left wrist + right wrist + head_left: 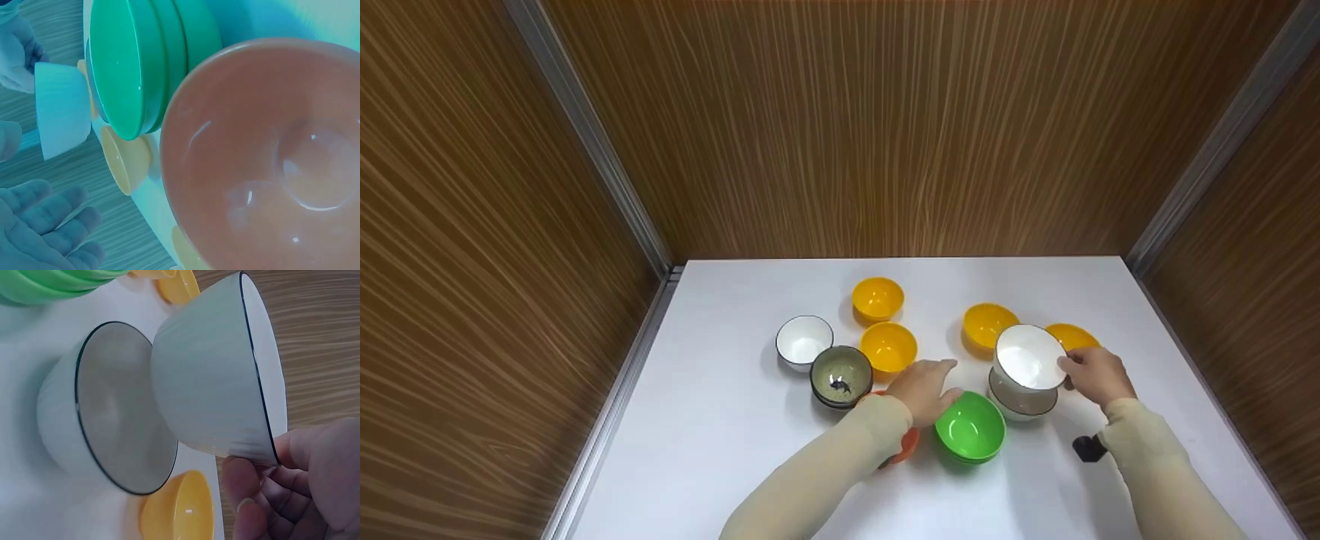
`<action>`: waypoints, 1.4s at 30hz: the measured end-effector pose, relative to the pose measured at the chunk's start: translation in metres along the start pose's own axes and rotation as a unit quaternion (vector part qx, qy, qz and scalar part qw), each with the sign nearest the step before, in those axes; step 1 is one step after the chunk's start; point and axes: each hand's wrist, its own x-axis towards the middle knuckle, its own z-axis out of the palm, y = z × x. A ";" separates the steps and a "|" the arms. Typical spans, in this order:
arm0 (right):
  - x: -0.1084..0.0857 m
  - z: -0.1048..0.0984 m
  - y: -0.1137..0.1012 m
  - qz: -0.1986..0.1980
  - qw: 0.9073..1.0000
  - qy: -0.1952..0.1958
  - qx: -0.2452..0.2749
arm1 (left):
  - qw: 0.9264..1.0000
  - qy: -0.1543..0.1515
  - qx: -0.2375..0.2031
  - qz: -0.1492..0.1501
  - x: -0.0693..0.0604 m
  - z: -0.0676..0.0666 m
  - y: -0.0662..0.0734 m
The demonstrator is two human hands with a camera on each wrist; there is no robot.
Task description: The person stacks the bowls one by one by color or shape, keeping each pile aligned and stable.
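Note:
My right hand [1099,375] pinches the rim of a white bowl [1030,358] with a dark edge. That bowl is tilted just above a second white bowl [1023,405], which stands on the table; the right wrist view shows the second bowl's inside [124,405]. My left hand [924,390] holds nothing, its fingers extended over the space between an orange bowl [910,447] and a stack of green bowls [971,426]. In the left wrist view the left fingers [62,225] lie apart from every bowl. My left forearm partly hides the orange bowl.
Yellow bowls stand farther back, two left of centre [878,298] [889,347] and two on the right [991,325] [1072,337]. On the left are a white bowl [805,340] and a stack of grey-green bowls [841,375]. Wood-patterned walls [900,127] enclose the white table [697,420].

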 end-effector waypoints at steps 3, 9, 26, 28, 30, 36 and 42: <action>-0.006 -0.003 0.009 0.002 1.000 0.003 -0.001 | 1.000 0.003 -0.002 0.007 -0.002 -0.001 0.001; -0.016 -0.005 0.022 0.014 1.000 0.003 0.014 | 1.000 0.010 -0.008 0.014 -0.008 -0.002 0.001; -0.024 0.009 0.030 0.041 0.998 -0.008 0.039 | 0.999 0.022 -0.024 0.010 -0.014 0.002 -0.003; -0.023 0.011 0.029 0.040 0.998 -0.008 0.038 | 0.999 0.025 -0.026 0.015 -0.015 0.002 -0.004; -0.021 0.014 0.029 0.040 0.998 -0.007 0.036 | 0.999 0.025 -0.028 0.020 -0.015 0.003 -0.005; -0.016 0.019 0.029 0.049 0.998 -0.008 0.035 | 0.999 0.018 -0.036 0.009 -0.015 0.003 -0.004; -0.015 0.022 0.027 0.060 0.997 -0.010 0.044 | 0.999 0.012 -0.043 0.001 -0.015 0.004 -0.005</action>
